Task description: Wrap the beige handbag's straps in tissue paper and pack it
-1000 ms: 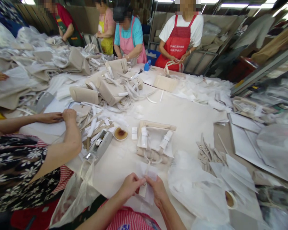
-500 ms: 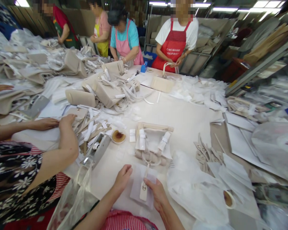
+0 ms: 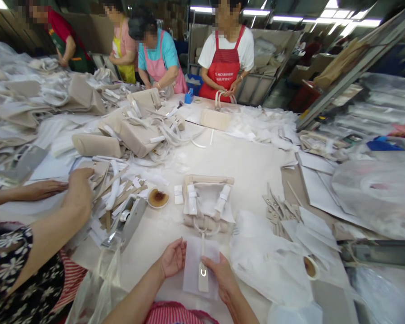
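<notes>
My right hand (image 3: 220, 274) pinches a cream bag tag (image 3: 203, 282) against a translucent white sheet (image 3: 193, 265), thumb on top. A shiny U-shaped metal emblem sits on the tag. Its narrow strap (image 3: 203, 245) runs up to the handle of a cream handbag (image 3: 206, 191), which lies on the table just beyond. My left hand (image 3: 173, 258) is at the sheet's left edge, palm turned up, fingers loosely curled and holding nothing; whether they touch the sheet I cannot tell. White wrapping (image 3: 192, 200) covers parts of the handbag.
A grey tape dispenser (image 3: 130, 222) and a brown tape roll (image 3: 158, 198) lie to the left, near a co-worker's arms (image 3: 67, 202). A white plastic bag (image 3: 263, 252) spreads on the right, beside beige straps (image 3: 276, 209). Across the table, a person in a red apron (image 3: 227, 67) handles another bag (image 3: 215, 119).
My left hand has turned its palm upward beside the sheet. The tag lies flatter, its emblem now catching light. The whole view has shifted somewhat to the right.
</notes>
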A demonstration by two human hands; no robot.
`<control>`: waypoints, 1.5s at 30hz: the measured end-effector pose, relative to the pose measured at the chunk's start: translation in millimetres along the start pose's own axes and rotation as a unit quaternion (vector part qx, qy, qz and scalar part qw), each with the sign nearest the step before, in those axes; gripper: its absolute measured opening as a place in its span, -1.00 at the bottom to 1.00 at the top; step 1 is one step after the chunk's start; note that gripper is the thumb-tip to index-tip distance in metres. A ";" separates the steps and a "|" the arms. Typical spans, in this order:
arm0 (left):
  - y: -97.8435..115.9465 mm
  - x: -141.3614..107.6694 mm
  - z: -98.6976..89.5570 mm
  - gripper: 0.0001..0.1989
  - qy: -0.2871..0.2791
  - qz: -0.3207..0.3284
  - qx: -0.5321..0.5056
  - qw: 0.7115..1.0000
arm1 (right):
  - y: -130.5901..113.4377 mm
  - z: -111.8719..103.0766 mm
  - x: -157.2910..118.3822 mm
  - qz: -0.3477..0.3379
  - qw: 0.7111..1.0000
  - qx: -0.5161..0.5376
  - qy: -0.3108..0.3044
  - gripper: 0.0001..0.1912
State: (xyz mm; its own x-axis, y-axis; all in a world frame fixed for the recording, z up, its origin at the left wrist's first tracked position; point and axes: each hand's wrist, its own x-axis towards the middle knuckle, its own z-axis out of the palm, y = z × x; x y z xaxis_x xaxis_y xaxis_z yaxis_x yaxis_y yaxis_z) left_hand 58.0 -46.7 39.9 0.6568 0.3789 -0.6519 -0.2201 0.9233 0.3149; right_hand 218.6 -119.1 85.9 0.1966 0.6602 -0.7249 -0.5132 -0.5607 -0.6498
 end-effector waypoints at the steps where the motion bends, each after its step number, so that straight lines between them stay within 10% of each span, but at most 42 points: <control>1: 0.4 -2.1 1.7 -0.56 0.002 -0.004 0.011 1.000 | -0.1 0.0 -0.3 -0.002 1.000 -0.002 0.003 -0.50; 10: -10.2 9.6 44.4 -0.58 0.100 0.042 0.122 0.987 | 7.8 1.1 3.8 -0.020 1.000 0.004 0.020 -0.54; 19: -7.1 15.7 44.5 -0.66 0.156 0.021 0.124 0.980 | 16.8 -2.6 -14.0 -0.023 0.998 0.038 -0.039 -0.47; 26: -11.2 22.0 42.8 -0.71 0.160 -0.014 0.097 0.982 | 32.7 -4.7 -31.3 0.067 0.996 0.053 0.026 -0.44; 37: -10.4 -3.0 20.4 -0.60 -0.010 -0.065 -0.004 0.998 | 29.3 -2.3 -33.5 0.047 0.994 0.070 0.067 -0.42; 45: -19.1 -3.2 44.9 -0.64 -0.082 -0.115 0.002 0.990 | 28.1 -1.7 -36.4 0.038 0.995 0.033 0.081 -0.49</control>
State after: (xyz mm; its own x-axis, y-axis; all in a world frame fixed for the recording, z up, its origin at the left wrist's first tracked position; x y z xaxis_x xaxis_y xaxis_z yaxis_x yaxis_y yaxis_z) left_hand 92.5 -68.4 66.9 0.7970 0.1438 -0.5867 -0.0492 0.9835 0.1742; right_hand 198.4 -159.9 93.7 0.2846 0.5250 -0.8021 -0.5847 -0.5681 -0.5792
